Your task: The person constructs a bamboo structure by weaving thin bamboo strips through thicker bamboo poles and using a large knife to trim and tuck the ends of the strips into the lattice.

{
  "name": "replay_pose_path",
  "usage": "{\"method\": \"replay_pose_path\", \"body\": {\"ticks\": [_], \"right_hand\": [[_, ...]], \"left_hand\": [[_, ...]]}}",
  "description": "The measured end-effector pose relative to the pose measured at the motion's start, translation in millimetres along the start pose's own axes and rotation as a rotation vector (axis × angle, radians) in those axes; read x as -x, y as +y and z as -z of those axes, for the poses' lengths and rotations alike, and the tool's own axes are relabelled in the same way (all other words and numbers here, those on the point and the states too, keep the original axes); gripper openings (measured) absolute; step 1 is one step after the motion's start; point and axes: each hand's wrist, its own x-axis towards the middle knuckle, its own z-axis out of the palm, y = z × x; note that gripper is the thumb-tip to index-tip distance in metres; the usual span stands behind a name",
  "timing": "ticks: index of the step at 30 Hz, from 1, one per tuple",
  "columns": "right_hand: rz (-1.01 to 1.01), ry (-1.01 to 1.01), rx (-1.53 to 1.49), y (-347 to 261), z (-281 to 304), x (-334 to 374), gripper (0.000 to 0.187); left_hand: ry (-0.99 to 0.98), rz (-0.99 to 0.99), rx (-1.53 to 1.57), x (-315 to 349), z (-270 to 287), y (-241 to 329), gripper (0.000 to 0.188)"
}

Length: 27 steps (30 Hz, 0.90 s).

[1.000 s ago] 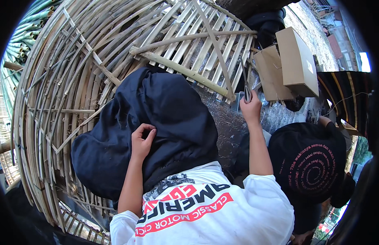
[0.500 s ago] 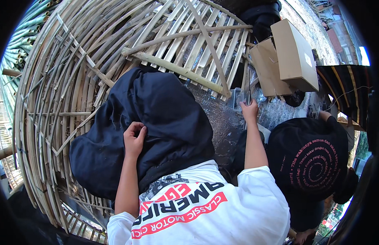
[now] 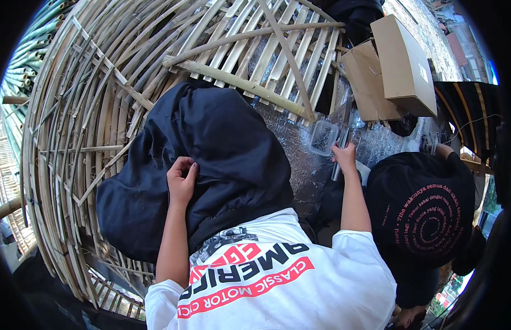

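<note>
My left hand point(image 3: 182, 171) rests on the dark cloth point(image 3: 222, 143) over my lap, its fingers curled toward the thumb; whatever may be in them is too small to make out. Farther to the right, my right hand point(image 3: 346, 156) is closed around a silver, bar-shaped tool point(image 3: 336, 172) whose exact kind I cannot tell. Right beside that hand, on its left, lies a small clear plastic box point(image 3: 316, 147) with several thin dark pieces inside, perhaps nails. The box sits on a shiny foil-like sheet.
A slatted bamboo frame point(image 3: 250, 85) with crossed strips lies ahead, with bundled bamboo strips point(image 3: 85, 121) curving along the left. Cardboard boxes point(image 3: 404, 66) stand at the far right. Close on my right sits a person in a black shirt point(image 3: 420, 203).
My right hand has drawn back slightly toward me with the silver tool, whose lower end now shows below the fist. The plastic box is more fully in sight. My left hand stays on the cloth.
</note>
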Motion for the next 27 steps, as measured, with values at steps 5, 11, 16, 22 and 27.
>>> {"method": "replay_pose_path", "body": {"ticks": [5,11,16,22,27], "right_hand": [[-0.060,-0.173,-0.134,-5.3,-12.5,32.5,0.032],[0.174,-0.177,-0.007,-34.8,-60.1,44.3,0.019],[0.344,-0.150,0.202,-60.2,-88.0,68.1,0.020],[0.244,0.006,0.194,-72.5,-123.6,85.4,0.019],[0.185,-0.290,-0.269,-172.3,-115.1,129.0,0.020]], "left_hand": [[0.001,-0.012,0.008,0.2,2.5,-2.5,0.006],[0.009,0.012,0.024,1.5,0.1,3.1,0.007],[0.005,-0.041,0.016,1.5,1.5,4.1,0.007],[0.028,-0.046,0.074,3.9,0.7,4.9,0.008],[-0.116,-0.394,-0.314,16.3,-2.4,75.7,0.028]]}}
